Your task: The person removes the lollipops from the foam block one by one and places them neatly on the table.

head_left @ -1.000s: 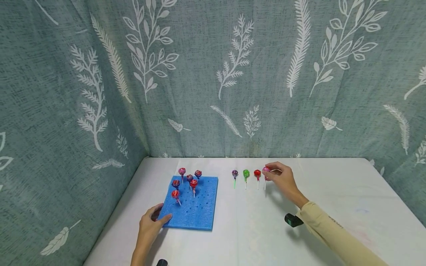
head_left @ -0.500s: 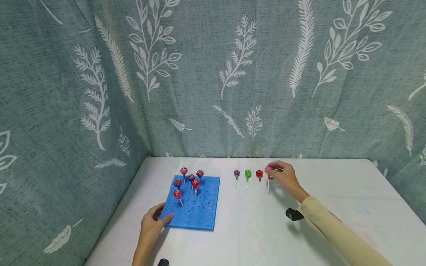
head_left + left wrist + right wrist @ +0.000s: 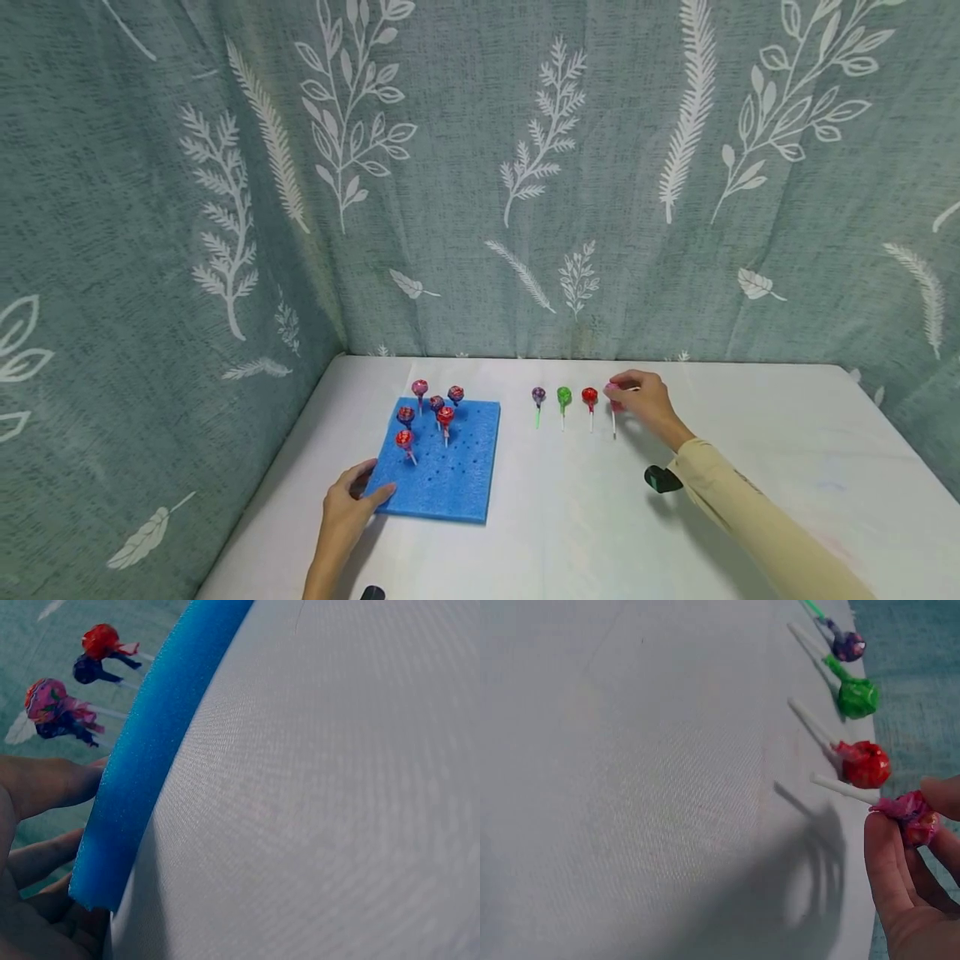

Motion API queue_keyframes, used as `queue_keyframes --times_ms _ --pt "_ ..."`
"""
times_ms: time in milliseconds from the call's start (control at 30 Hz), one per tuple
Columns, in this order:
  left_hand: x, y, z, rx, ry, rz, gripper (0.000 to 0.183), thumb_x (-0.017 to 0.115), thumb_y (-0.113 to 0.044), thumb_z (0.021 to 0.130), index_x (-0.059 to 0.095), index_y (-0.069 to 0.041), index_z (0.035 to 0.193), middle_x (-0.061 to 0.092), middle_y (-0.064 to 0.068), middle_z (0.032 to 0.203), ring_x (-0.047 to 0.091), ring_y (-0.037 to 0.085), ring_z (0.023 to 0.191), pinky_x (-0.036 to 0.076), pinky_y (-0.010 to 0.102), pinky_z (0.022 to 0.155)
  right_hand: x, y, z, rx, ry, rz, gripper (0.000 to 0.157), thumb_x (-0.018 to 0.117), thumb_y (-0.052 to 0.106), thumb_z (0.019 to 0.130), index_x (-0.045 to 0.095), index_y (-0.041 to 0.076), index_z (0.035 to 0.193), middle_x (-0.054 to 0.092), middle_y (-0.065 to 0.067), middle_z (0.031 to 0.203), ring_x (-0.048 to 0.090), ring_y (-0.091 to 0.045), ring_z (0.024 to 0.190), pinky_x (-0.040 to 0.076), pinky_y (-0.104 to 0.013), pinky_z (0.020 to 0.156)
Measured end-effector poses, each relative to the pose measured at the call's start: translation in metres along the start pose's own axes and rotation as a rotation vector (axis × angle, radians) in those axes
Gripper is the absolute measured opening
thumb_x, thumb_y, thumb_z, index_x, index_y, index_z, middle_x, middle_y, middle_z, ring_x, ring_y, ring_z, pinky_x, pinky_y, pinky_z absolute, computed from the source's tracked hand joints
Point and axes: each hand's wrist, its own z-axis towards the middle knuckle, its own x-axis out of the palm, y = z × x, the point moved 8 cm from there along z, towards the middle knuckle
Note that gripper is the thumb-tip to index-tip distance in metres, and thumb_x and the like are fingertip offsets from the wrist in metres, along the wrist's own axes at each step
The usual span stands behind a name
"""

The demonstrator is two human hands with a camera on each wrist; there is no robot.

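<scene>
My left hand (image 3: 347,507) grips the near left corner of a blue foam board (image 3: 457,492), thumb on top and fingers at its side. In the left wrist view the foam board (image 3: 150,757) shows edge-on beside the thumb. Several wrapped lollipops stand in the board's far left part, among them a red lollipop (image 3: 405,439) near the front. My right hand (image 3: 647,402) pinches a pink lollipop (image 3: 915,819) by its wrapped head between thumb and fingers. Its white stick points back over the table, with a shadow apart from it.
Left of my right hand, a red lollipop (image 3: 590,397), a green lollipop (image 3: 564,396) and a purple lollipop (image 3: 538,394) lie in a row on the white table (image 3: 585,517). Small holes dot the board. A leaf-patterned curtain (image 3: 465,167) borders the table behind and at left.
The whole head view has shifted slightly, so things sit farther right. My right hand and the pink lollipop have moved a little away from the red one. The left hand keeps its grip.
</scene>
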Motion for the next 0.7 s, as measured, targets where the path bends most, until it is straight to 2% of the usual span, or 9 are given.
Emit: queue_keyframes --times_ms 300,500,700 --pt "0.0 0.0 -0.001 0.011 -0.005 -0.002 0.06 0.075 -0.021 0.082 0.051 0.002 0.131 0.056 0.021 0.12 0.051 0.032 0.107 0.042 0.047 0.091 0.001 -0.011 0.006 0.028 -0.027 -0.09 0.027 0.067 0.012 0.086 0.065 -0.007 0.105 0.063 -0.018 0.094 0.06 -0.016 0.071 0.052 -0.023 0.061" --pt "0.001 0.0 0.0 0.017 0.002 -0.007 0.059 0.074 -0.02 0.082 0.051 0.002 0.131 0.056 0.02 0.12 0.052 0.031 0.108 0.042 0.047 0.092 0.004 -0.016 0.007 0.05 -0.019 -0.105 0.027 0.067 0.01 0.085 0.064 -0.008 0.105 0.064 -0.019 0.093 0.06 -0.012 0.062 0.051 -0.023 0.057" --pt "-0.001 -0.001 0.0 0.023 -0.009 0.0 0.058 0.074 -0.019 0.082 0.051 0.002 0.131 0.056 0.02 0.12 0.052 0.031 0.108 0.042 0.046 0.092 0.007 -0.011 0.008 -0.016 -0.023 -0.193 0.024 0.069 0.008 0.084 0.065 -0.007 0.101 0.063 -0.019 0.091 0.056 -0.019 0.068 0.05 -0.024 0.054"
